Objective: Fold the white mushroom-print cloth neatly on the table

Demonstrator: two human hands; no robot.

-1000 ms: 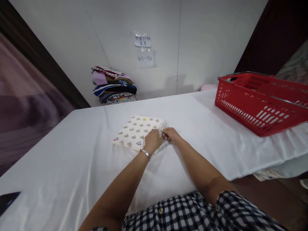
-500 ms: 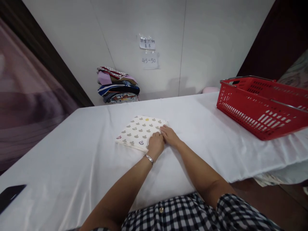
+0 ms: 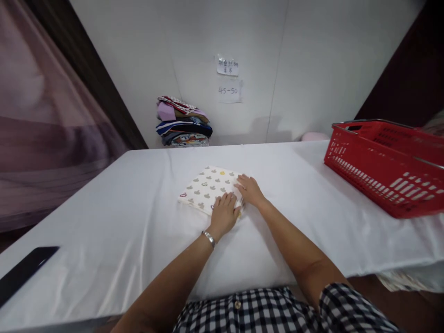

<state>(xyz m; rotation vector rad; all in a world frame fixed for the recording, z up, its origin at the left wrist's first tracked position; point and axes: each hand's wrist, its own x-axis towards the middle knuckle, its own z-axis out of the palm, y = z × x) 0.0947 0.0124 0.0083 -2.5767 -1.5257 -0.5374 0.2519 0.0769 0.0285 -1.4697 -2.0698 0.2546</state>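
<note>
A folded white cloth [image 3: 205, 185], printed with grey, yellow and red motifs, lies flat in the middle of the table. My left hand [image 3: 224, 213], with a silver bracelet at its wrist, rests palm down on the cloth's near right part, fingers stretched out. On the right edge of the cloth lies my right hand [image 3: 250, 189], its fingers spread over the fabric. The two hands are apart, and part of the cloth's right side is hidden beneath them.
White fabric covers the table [image 3: 152, 185]. At the right stands a red plastic basket [image 3: 374, 171] with metal handles. Several folded fabrics form a stack [image 3: 183, 125] by the back wall. A flat black object [image 3: 27, 270] lies at the left front.
My hands have moved apart and my fingers have straightened out onto the cloth. The whole view has shifted, so the basket and stack appear further right.
</note>
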